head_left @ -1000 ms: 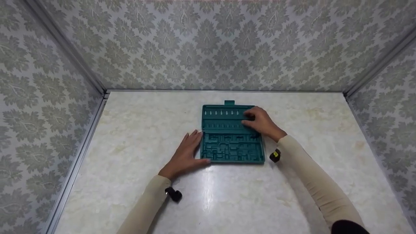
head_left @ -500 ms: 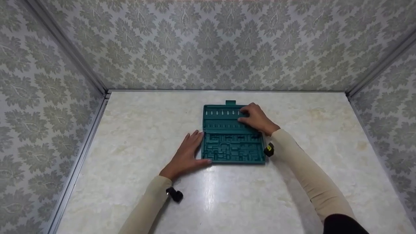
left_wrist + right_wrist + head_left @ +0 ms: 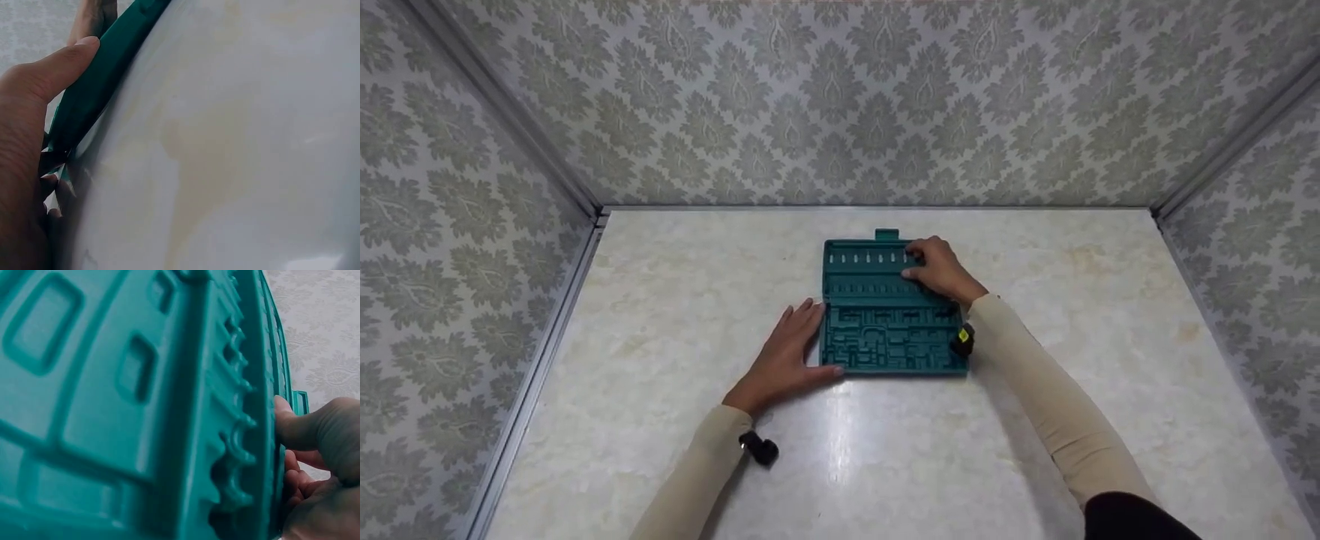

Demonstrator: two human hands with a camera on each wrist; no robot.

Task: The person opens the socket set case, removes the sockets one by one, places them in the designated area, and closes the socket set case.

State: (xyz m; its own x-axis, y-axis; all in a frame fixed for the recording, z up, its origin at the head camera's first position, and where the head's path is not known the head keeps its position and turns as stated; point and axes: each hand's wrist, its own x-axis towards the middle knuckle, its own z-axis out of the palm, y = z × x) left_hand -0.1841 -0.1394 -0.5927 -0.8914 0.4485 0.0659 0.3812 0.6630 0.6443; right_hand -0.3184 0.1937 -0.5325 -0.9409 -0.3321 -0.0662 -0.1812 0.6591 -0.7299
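Note:
A green plastic tool case [image 3: 894, 339] lies unfolded on the table, its moulded recesses facing up. Its upper half [image 3: 855, 271] has a row of small pale slots, and a latch tab [image 3: 887, 234] sticks out at the far edge. My left hand [image 3: 784, 352] rests against the left side with fingers stretched out; its thumb [image 3: 79, 59] lies on the front edge. Over the right part of the upper half, my right hand [image 3: 943, 268] reaches in with bent fingers at the end of the slot row. I cannot tell whether its fingertips hold something small.
The pale marbled tabletop [image 3: 675, 285] surrounds the case. Patterned wall panels [image 3: 832, 105] rise behind and at both sides. Small black cameras sit on the left wrist [image 3: 760, 448] and the right wrist [image 3: 962, 340], the latter overlapping the case's right edge in the head view.
My right hand has shifted a little to the left along the slot row, with its forearm following. My left hand and the case hold their places.

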